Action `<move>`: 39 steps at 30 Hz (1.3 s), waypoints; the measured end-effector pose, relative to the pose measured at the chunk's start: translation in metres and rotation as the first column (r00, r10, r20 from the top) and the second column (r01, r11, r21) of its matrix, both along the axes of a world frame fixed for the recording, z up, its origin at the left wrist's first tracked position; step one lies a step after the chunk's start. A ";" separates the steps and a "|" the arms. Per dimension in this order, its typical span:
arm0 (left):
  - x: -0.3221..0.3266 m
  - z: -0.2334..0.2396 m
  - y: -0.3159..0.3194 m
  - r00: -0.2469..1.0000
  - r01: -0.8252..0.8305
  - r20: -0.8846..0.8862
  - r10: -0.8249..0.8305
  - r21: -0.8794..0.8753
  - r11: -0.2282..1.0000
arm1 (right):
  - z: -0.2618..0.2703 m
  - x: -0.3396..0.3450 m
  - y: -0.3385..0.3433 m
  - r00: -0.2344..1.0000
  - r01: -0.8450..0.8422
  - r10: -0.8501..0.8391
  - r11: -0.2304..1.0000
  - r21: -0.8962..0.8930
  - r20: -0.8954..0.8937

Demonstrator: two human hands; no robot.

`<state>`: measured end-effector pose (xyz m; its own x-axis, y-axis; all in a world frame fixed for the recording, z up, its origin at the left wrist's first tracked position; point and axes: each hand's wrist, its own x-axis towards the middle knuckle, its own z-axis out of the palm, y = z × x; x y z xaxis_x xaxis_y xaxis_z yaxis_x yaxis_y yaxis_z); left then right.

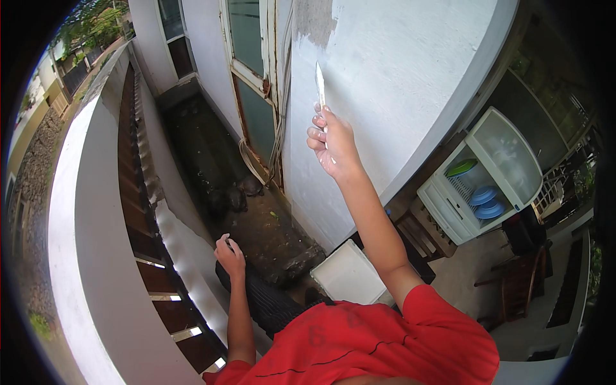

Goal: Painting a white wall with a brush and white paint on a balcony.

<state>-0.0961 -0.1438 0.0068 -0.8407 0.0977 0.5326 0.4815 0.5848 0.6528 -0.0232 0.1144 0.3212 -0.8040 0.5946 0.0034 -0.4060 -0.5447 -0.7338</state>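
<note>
My right hand, spotted with white paint, grips a white-coated tool with a narrow pointed end, perhaps a brush or a scraper seen edge-on. Its tip is against or close to the white wall, just below a bare grey patch with ragged white edges. Lower left, my left hand is raised with curled fingers around or near a small dark thing that I cannot make out; whether it holds it is unclear.
A low wall curves along the left. Below lies a dark, wet basin with rounded dark shapes. Cables hang beside a rusty-framed door. Near my body is a white tray-like thing; at right, a dish cabinet holds plates.
</note>
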 end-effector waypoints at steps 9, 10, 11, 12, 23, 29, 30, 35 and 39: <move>-0.002 -0.001 0.004 0.998 -0.019 -0.065 0.016 -0.036 0.999 | 0.035 -0.078 0.027 0.978 -0.169 0.165 0.985 -0.024 -0.125; -0.002 -0.001 0.005 0.999 -0.009 -0.048 0.007 -0.029 1.000 | 0.033 -0.087 0.038 0.978 -0.167 0.163 0.986 -0.020 -0.128; -0.002 -0.003 0.006 1.000 0.000 -0.028 -0.001 -0.024 1.000 | 0.026 -0.097 0.052 0.988 -0.106 0.105 0.994 -0.003 -0.112; -0.002 -0.003 0.005 1.000 -0.001 -0.027 0.001 -0.022 1.000 | 0.024 -0.100 0.056 0.994 -0.049 0.050 0.999 0.015 -0.097; -0.002 0.000 -0.004 1.000 -0.022 -0.014 0.021 -0.039 0.999 | 0.014 -0.032 0.031 0.995 0.034 -0.032 0.999 0.022 -0.092; -0.004 -0.002 -0.004 0.999 -0.032 -0.030 0.031 -0.021 0.999 | 0.037 -0.032 0.027 0.995 -0.078 0.087 0.980 0.182 -0.041; -0.004 -0.001 -0.003 0.999 -0.032 -0.029 0.031 -0.020 0.999 | 0.043 -0.041 0.028 0.990 -0.116 0.129 0.976 0.185 -0.058; -0.002 0.002 0.002 1.000 -0.012 -0.017 0.012 -0.012 1.000 | 0.053 -0.096 0.049 0.986 -0.142 0.152 0.980 0.138 -0.069; 0.000 0.000 0.002 0.999 -0.025 -0.034 0.024 -0.007 1.000 | 0.045 -0.103 0.048 0.995 0.062 -0.054 0.993 0.098 -0.081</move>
